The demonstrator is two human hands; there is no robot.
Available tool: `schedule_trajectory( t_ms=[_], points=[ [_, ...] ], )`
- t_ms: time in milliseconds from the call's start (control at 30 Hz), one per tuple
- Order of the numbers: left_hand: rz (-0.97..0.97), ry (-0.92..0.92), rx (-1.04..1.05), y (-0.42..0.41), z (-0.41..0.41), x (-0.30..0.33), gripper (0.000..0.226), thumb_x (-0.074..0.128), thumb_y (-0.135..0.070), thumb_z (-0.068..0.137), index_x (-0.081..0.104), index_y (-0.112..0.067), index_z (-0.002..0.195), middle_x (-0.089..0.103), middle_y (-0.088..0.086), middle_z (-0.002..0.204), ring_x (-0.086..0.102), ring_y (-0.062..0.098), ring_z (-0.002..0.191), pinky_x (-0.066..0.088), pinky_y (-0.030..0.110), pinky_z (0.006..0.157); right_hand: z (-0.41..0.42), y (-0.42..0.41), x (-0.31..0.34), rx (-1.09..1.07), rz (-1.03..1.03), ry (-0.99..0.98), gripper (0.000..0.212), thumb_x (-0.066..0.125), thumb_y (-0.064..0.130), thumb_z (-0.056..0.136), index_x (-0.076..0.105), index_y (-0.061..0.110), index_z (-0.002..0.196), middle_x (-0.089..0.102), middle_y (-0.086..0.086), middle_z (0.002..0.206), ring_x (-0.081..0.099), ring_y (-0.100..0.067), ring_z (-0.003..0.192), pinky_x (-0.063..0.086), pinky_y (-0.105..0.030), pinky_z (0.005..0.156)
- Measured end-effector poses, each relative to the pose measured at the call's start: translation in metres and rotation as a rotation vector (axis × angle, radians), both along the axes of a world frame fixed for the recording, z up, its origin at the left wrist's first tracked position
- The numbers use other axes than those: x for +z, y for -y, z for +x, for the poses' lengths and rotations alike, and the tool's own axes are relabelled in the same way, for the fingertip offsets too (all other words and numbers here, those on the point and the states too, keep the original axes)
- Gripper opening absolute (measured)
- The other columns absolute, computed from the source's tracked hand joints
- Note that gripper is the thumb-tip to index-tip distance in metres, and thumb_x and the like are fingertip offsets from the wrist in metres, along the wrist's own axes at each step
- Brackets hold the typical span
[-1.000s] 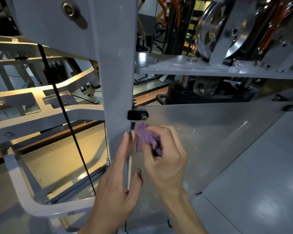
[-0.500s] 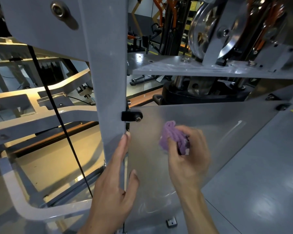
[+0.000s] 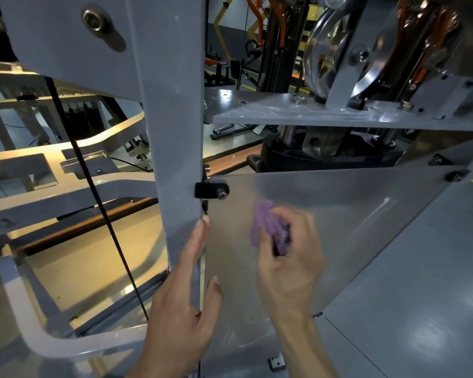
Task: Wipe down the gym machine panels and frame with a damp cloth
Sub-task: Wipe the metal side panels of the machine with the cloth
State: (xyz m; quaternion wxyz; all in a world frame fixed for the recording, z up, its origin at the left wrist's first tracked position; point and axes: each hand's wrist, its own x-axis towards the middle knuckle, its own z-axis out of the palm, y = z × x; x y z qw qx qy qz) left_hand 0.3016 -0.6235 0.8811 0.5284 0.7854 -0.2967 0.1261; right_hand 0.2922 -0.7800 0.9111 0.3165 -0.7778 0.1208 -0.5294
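While the right hand grips the bunched purple cloth, it presses it on the translucent panel.
The left hand rests flat, fingers straight, along the grey frame post.

cloth on panel, post left

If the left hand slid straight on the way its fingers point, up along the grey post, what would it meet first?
Most likely the black bracket with its bolt, just above the fingertips of the left hand on the grey post. Depth is unclear, so it might pass just beside it.
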Motion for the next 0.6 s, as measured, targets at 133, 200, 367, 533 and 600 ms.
schedule_trajectory(
  t_ms=[133,200,367,533,600],
  points=[
    [0.013,-0.028,-0.001,0.000,0.000,0.002,0.087,0.061,-0.017,0.094,0.016,-0.044,0.163,0.031,-0.033,0.162,0.036,-0.012,0.144,0.030,0.001,0.108,0.005,-0.025,-0.003,0.183,-0.118,-0.012,0.028,0.058,0.000,0.080,0.072,0.005,0.104,0.066,-0.003,0.103,0.064,-0.011,0.091,0.048,-0.011,0.082],
    [-0.004,-0.008,0.009,-0.001,0.000,0.001,0.087,0.064,-0.012,0.098,0.017,-0.048,0.162,0.031,-0.035,0.160,0.038,-0.009,0.144,0.036,0.007,0.108,0.003,-0.011,-0.003,0.177,-0.109,-0.024,0.028,0.063,-0.004,0.080,0.072,0.006,0.105,0.066,-0.002,0.104,0.064,-0.010,0.092,0.049,-0.013,0.082],
    [0.005,-0.065,0.059,0.003,-0.004,0.004,0.099,0.068,-0.007,0.094,0.013,-0.060,0.157,0.027,-0.045,0.156,0.053,0.001,0.137,0.064,0.049,0.084,-0.007,0.025,0.003,-0.046,0.004,-0.029,0.032,0.075,-0.006,0.077,0.068,0.011,0.104,0.063,0.003,0.102,0.054,0.001,0.088,0.037,-0.002,0.080],
    [-0.049,-0.084,0.050,0.007,-0.006,-0.001,0.089,0.068,-0.011,0.096,0.021,-0.050,0.160,0.035,-0.034,0.158,0.047,-0.021,0.128,0.045,0.001,0.089,0.004,-0.009,0.004,0.140,-0.045,0.034,0.022,0.060,0.005,0.083,0.071,0.007,0.103,0.065,0.000,0.102,0.060,-0.005,0.088,0.044,-0.007,0.080],
    [-0.036,-0.075,0.085,0.012,-0.007,-0.001,0.094,0.071,-0.005,0.094,0.021,-0.047,0.162,0.036,-0.030,0.160,0.047,-0.014,0.134,0.046,0.011,0.101,0.008,-0.020,0.005,0.227,-0.078,0.043,0.024,0.060,0.004,0.083,0.071,0.006,0.105,0.065,-0.001,0.104,0.065,-0.011,0.091,0.052,-0.015,0.081]
  ],
)
